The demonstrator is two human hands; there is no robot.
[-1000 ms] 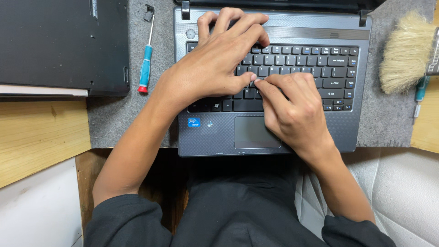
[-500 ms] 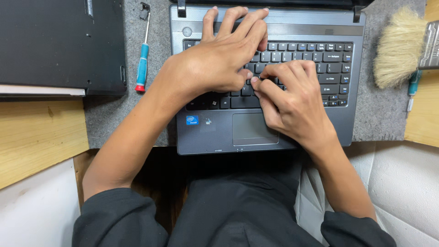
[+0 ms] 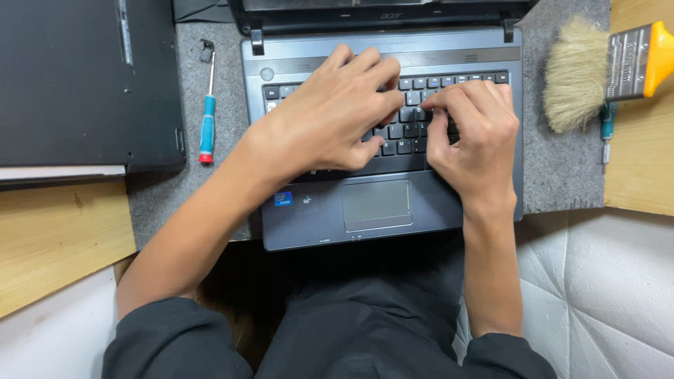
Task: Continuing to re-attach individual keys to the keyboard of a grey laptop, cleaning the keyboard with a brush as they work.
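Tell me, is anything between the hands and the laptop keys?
Nothing visible is. The left hand lies flat on the keyboard, and the right hand presses its fingertips straight onto the keys. The screwdriver and brush lie off to the sides.

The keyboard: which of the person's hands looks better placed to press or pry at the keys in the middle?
Probably the right hand: its fingertips pinch down on a key in the keyboard middle. The left hand lies flat across the keys, as if steadying the laptop.
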